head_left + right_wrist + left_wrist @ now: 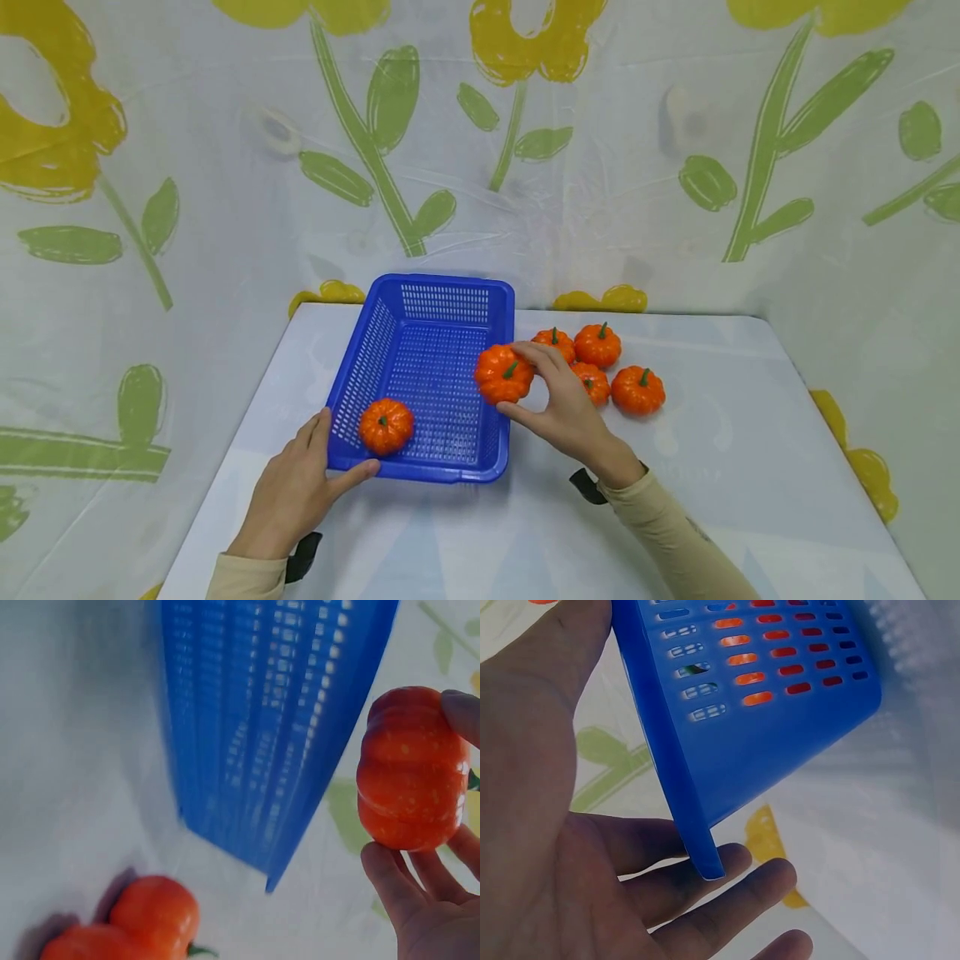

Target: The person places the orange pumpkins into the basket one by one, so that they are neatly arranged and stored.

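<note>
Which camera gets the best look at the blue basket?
The head view: it shows nearly the whole blue basket from above, including the inside with one pumpkin. The left wrist view shows just a cropped corner; the right wrist view, part of its outside.

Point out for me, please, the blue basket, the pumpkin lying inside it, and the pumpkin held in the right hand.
Blue basket [438, 371]: head view, on its bare mesh floor.
Inside pumpkin [387, 430]: head view, on its ribbed top.
Held pumpkin [411, 771]: right wrist view, on its ribbed side.
</note>
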{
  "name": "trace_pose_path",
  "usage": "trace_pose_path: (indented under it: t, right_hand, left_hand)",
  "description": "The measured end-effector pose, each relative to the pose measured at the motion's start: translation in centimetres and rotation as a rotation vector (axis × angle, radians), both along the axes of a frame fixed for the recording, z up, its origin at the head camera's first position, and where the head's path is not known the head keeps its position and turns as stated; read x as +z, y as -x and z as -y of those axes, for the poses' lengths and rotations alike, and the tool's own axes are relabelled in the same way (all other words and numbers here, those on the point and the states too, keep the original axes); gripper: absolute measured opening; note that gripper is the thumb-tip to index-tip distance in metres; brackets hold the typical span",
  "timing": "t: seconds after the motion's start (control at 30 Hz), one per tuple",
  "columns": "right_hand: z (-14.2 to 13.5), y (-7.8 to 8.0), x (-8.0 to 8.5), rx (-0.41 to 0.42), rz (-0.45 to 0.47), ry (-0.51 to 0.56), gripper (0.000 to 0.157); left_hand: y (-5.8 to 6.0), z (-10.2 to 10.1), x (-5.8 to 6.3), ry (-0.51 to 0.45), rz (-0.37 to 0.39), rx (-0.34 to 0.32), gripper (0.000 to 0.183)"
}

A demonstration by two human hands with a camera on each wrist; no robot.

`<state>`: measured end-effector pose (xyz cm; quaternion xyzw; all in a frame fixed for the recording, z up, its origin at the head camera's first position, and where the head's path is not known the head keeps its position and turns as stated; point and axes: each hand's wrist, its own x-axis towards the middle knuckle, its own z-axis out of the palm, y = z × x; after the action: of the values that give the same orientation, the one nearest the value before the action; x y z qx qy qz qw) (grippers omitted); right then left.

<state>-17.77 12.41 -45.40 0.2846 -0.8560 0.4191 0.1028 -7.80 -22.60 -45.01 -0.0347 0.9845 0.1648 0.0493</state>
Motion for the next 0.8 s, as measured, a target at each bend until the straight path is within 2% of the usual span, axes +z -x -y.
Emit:
trace_pose_path:
  t: [0.13,0.43,0.67,0.8]
  right_hand:
    - [1.4,0.1,-0.1,0.074,-0.004,-0.03,0.076]
    - [2.8,1.1,-0.5,0.196,0.063,-0.085,0.075]
    - [3.6,1.9,-0.3,0.24,0.036,-0.184,0.073]
    - [4.2,2.1,-0.2,0.241,0.074,-0.218,0.074]
  left_hand:
    - [0.0,0.1,-0.1,0.001,-0.006,0.002,0.123]
    - [0.0,0.1,-0.1,-0.008,0.007,0.001,0.124]
    - [0.0,0.2,0.0,-0.009,-0.008,-0.005,0.123]
    - [0.1,0.2,-0.1,-0.008,-0.02,-0.013,0.124]
